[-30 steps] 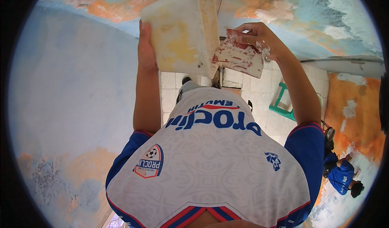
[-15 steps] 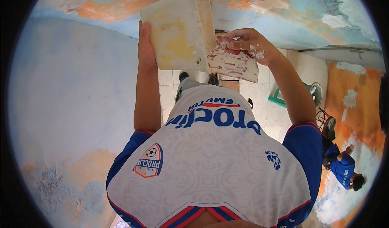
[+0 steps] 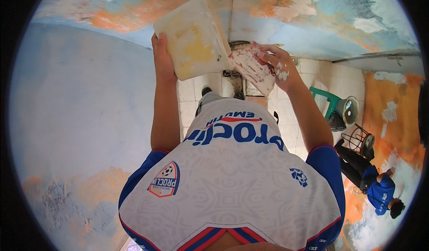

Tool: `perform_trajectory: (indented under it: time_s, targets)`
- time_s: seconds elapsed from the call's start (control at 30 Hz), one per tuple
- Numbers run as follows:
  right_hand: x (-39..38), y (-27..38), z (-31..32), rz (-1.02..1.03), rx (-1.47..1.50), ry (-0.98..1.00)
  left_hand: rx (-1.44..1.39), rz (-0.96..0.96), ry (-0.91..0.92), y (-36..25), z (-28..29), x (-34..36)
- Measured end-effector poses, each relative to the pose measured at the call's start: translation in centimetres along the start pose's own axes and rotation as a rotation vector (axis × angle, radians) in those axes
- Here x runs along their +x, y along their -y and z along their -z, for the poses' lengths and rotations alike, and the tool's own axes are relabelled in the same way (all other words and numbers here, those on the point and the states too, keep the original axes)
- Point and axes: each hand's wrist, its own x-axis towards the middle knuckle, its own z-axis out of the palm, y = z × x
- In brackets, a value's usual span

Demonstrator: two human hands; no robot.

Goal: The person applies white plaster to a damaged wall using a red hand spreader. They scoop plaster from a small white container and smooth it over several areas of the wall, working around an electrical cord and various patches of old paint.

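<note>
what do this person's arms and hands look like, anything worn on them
The left hand and right hand are without gloves, and no watch or bracelet shows. White smears mark the back of the right one near the thumb. Both forearms are uncovered; short blue sleeves with thin red edging cover the upper arms.

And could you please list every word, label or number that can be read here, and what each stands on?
I'll describe the texts without copying their wording.
White shirt, front: large blue lettering, upside down in view, plus a smaller blue line.
Badge, left chest: lettering beside a printed football.
Blue emblem, right chest: lettering too small.
Co-worker's blue shirt: pale lettering, too small.
Scraper and pale slab-like piece: none visible.
</note>
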Motion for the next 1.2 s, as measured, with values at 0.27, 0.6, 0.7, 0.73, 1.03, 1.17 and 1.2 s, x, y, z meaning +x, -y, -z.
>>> perform_trajectory:
  time_s: [0.27, 0.6, 0.7, 0.73, 1.03, 1.17, 1.2]
  targets:
    - [-2.5, -3.9, -1.5, 0.18, 0.244, -0.181, 0.09, -0.101, -0.253, 0.8, -1.3, -3.3]
    - [-3.8, -2.1, -3.2, 0.171, 0.676, -0.018, 0.046, -0.091, -0.225, 2.6, -0.9, -5.0]
    - [-3.9, -2.1, -2.0, 0.202, 0.642, 0.067, -0.019, -0.036, -0.239, 4.3, 0.9, -5.4]
    - [-4.0, -2.2, -1.4, 0.212, 0.617, 0.096, -0.058, -0.017, -0.219, 4.5, 1.4, -5.5]
    - [-2.0, -0.6, -2.5, 0.569, 0.202, -0.286, -0.326, 0.15, -0.096, 7.6, 9.3, -4.9]
    - [0.9, -0.2, -4.7, 0.762, 0.188, -0.418, -0.319, 0.199, -0.117, 6.2, 11.2, -4.5]
    - [1.9, 0.0, -5.0, 0.796, 0.149, -0.455, -0.355, 0.199, -0.088, 5.8, 11.8, -4.1]
